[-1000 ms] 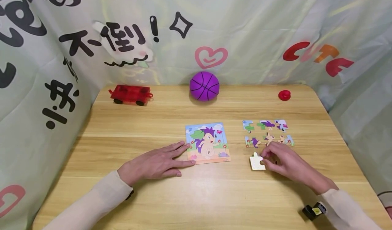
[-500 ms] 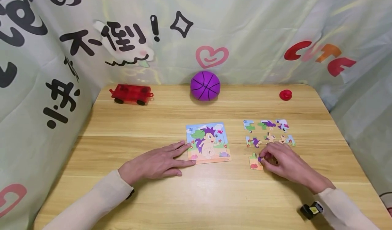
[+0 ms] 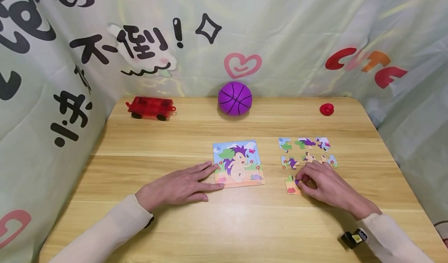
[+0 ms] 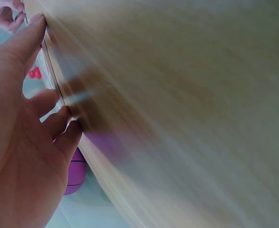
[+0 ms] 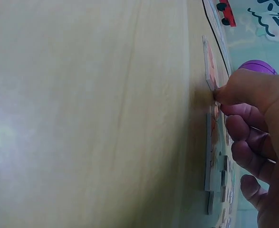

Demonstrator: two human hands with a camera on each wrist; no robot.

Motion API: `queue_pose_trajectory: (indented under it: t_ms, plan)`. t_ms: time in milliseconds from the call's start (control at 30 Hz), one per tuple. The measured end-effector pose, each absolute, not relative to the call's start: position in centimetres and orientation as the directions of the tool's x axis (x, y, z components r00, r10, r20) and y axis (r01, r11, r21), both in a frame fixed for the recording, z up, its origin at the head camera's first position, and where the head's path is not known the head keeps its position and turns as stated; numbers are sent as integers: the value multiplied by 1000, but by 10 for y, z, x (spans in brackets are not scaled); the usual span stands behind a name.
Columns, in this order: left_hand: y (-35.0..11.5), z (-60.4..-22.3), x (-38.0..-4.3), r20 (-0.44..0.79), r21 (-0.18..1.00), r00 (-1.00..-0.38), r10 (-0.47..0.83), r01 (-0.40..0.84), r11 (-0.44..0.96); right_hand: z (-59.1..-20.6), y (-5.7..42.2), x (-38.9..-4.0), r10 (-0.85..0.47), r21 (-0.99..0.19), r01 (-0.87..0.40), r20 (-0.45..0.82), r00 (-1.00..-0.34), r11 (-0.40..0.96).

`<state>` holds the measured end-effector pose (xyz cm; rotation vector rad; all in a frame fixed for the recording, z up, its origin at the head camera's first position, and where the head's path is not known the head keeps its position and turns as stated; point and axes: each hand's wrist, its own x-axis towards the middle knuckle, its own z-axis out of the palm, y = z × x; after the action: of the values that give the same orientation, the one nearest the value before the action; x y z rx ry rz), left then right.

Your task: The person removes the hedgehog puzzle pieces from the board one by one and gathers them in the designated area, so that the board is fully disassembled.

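My left hand [image 3: 176,187] lies flat on the table, its spread fingers touching the left edge of a square hedgehog puzzle board [image 3: 238,163]. With thumb and forefinger my right hand [image 3: 327,185] pinches a jigsaw piece [image 3: 291,186] at its right edge, printed side up, close to the tabletop. In the right wrist view the same jigsaw piece [image 5: 208,64] shows its thin pale edge beside the thumb. Beyond that hand, several loose pieces [image 3: 308,142] are laid out in rows, and the hand hides some in the front row. The left wrist view shows the left palm [image 4: 25,156] and fingers.
At the back of the wooden table [image 3: 224,228] stand a red toy wagon [image 3: 150,108], a purple ball [image 3: 235,99] and a small red toy [image 3: 327,109]. A printed curtain [image 3: 287,29] hangs behind and along the sides. A small dark device [image 3: 354,238] sits at the right cuff.
The piece in my right hand showed a pale, blank-looking face one second ago; its coloured print now shows and it lies lower. My left hand and the board have stayed put.
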<state>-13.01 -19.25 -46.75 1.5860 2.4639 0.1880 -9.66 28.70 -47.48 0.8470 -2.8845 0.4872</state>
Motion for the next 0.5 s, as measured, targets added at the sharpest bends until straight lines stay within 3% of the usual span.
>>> queue_pose_trajectory:
  t_ms: [500]
  plan:
    - [-193, -468, -130, -104, 226, -407, 907, 879, 420, -475, 287, -95, -509, -278, -541, 184, -841, 794]
